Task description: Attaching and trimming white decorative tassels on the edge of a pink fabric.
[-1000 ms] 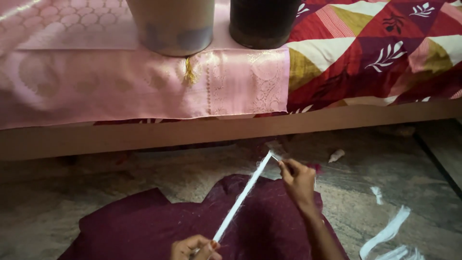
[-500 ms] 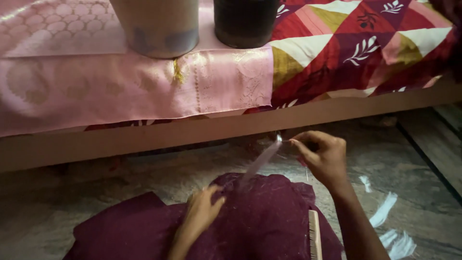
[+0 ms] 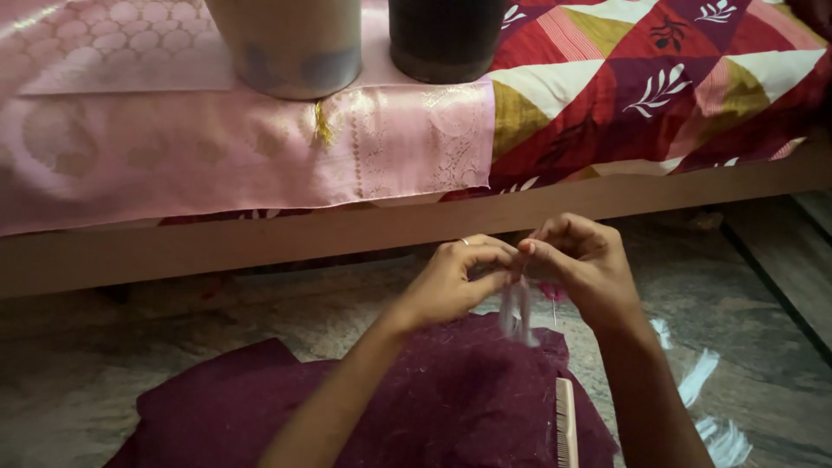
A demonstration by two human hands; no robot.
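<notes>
Item: white strip point(image 3: 517, 312), thin, pale, blurred. We hold it pinched between both hands above the maroon cloth point(image 3: 433, 407); its loose ends hang down just below the fingertips.

Left hand point(image 3: 455, 282): fingers closed narrowly on the strip's top, thumb against forefinger; a ring shows on one finger.

Right hand point(image 3: 581, 269): fingers curled, tips meeting the left hand's, pinching the same strip. A small pink bit shows just under this hand; we cannot tell what it is.

Step in hand, as we judge it: doubling or folding the strip, ends brought together. The next move calls for a steady two-handed pinch so the limp strip does not slip or twist.

Surroundings: comb point(image 3: 566, 425) lying on the cloth near the right forearm; white scraps point(image 3: 706, 407) on the stone floor point(image 3: 104, 347) to the right; bed edge point(image 3: 260, 243) beyond the hands, draped in a pink sheet point(image 3: 173, 147) and a patterned red quilt point(image 3: 676, 87); grey pot point(image 3: 290, 43) and dark pot point(image 3: 446, 35) standing on the bed.

Change from a second ago: we then held the strip stretched long and slanting, left hand low near the cloth, right hand high. Half a second ago the hands were closing. Now they touch, and the strip hangs short.
</notes>
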